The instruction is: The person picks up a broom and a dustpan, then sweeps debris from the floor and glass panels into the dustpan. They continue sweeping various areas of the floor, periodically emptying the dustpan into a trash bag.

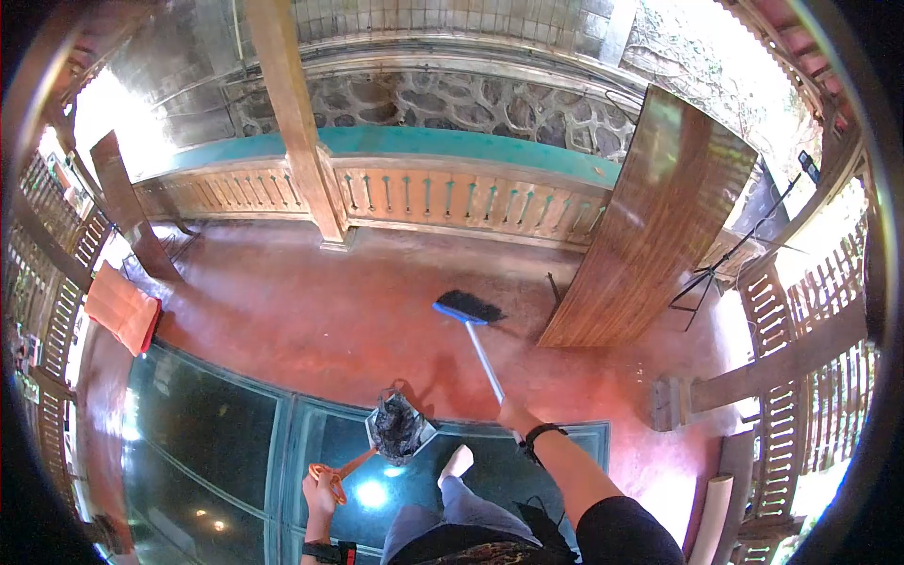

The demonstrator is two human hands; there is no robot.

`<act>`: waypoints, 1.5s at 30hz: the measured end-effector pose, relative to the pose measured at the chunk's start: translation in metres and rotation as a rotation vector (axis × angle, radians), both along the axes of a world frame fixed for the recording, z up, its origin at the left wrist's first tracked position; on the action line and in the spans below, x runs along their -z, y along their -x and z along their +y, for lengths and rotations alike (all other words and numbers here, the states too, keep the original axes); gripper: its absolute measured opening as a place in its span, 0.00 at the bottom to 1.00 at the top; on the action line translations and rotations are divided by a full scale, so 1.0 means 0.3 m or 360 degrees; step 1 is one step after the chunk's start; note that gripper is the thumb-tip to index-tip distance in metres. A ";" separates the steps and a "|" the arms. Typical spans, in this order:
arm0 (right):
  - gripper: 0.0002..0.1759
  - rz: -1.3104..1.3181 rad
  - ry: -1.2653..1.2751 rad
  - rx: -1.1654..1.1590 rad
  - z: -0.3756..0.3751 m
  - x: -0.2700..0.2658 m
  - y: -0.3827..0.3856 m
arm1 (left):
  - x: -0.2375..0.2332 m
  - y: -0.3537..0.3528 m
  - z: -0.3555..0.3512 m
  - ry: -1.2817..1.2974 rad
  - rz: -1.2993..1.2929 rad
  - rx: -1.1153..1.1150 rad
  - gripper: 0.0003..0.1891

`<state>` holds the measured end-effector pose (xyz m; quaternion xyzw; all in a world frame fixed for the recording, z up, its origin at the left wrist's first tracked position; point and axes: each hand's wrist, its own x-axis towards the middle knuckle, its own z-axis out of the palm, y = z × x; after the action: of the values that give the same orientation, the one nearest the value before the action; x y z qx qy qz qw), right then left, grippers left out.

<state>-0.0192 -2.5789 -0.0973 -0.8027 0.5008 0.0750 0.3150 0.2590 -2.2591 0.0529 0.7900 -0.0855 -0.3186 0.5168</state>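
Observation:
My right hand (514,417) is wrapped round the pale handle of a broom (483,360). Its blue head with black bristles (469,306) is out in front of me over the red floor. Low on the left, my left hand (321,492) grips the orange handle of a dustpan (428,436). A crumpled black plastic bag (397,428) fills and covers most of the pan, hiding its inside. The dustpan overlaps the edge of the dark glass floor panels in this view, left of my bare foot (457,465).
A large wooden board (650,226) leans at the right, with a tripod (702,275) beside it. A wooden post (299,141) rises from the low railing (471,202) ahead. Orange cushions (122,306) lie at the left. Glass panels (202,424) are set in the red floor (311,311).

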 end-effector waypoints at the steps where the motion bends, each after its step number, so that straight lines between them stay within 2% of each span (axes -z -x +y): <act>1: 0.12 0.0095 -0.0015 -0.0062 0.077 -0.076 0.009 | 0.001 0.004 0.020 -0.0030 -0.0068 0.0002 0.11; 2: 0.13 0.0191 -0.0029 -0.0121 0.137 -0.126 0.019 | 0.017 0.005 0.035 -0.0059 -0.0135 0.0008 0.12; 6: 0.16 0.0282 -0.0131 -0.0358 0.381 -0.136 0.136 | 0.177 -0.010 0.132 -0.0119 -0.0317 0.0034 0.14; 7: 0.17 0.0318 -0.0191 -0.0388 0.455 -0.190 0.161 | 0.038 0.034 0.105 -0.0297 -0.0240 0.0050 0.14; 10: 0.18 0.0422 -0.0388 -0.0438 0.662 -0.361 0.236 | 0.084 0.051 0.165 -0.0443 -0.0227 0.0022 0.16; 13: 0.22 0.0402 -0.0476 -0.0507 0.835 -0.427 0.315 | 0.109 0.048 0.203 -0.0672 -0.0576 0.0134 0.18; 17: 0.23 0.0275 -0.0577 -0.0653 0.991 -0.440 0.443 | 0.101 0.051 0.202 -0.0744 -0.0540 0.0150 0.19; 20: 0.22 0.0044 -0.0660 -0.0516 1.038 -0.647 0.495 | 0.054 0.070 0.180 -0.0780 -0.0512 0.0298 0.19; 23: 0.22 0.0009 -0.0462 -0.0363 1.121 -0.680 0.625 | 0.076 0.078 0.167 -0.0808 -0.0477 0.0415 0.20; 26: 0.19 0.0231 -0.0308 -0.0064 1.154 -0.750 0.688 | 0.073 0.108 0.163 -0.0779 -0.0559 0.0470 0.20; 29: 0.15 0.0193 -0.0078 0.0073 1.083 -0.621 0.743 | 0.063 0.134 0.156 -0.0796 -0.0568 0.0554 0.20; 33: 0.15 0.0292 0.0086 0.0198 0.880 -0.305 0.790 | 0.080 0.158 0.162 -0.0690 -0.0662 0.0561 0.19; 36: 0.13 0.0355 -0.0038 0.0292 0.812 -0.201 0.744 | 0.054 0.164 0.152 -0.0725 -0.0618 0.0507 0.19; 42: 0.14 0.0446 -0.0253 0.0066 1.015 -0.357 0.580 | 0.069 0.152 0.170 -0.0722 -0.0586 0.0477 0.20; 43: 0.19 0.0499 -0.0392 -0.0072 1.049 -0.416 0.566 | 0.057 0.150 0.171 -0.0748 -0.0574 0.0506 0.20; 45: 0.16 0.0498 -0.0336 -0.0122 1.148 -0.461 0.559 | 0.080 0.150 0.177 -0.0750 -0.0584 0.0492 0.20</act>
<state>-0.1870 -2.2344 0.0410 -0.7623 0.5021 0.2628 0.3127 0.2142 -2.2060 0.0289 0.9096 -0.2199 -0.2568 0.2414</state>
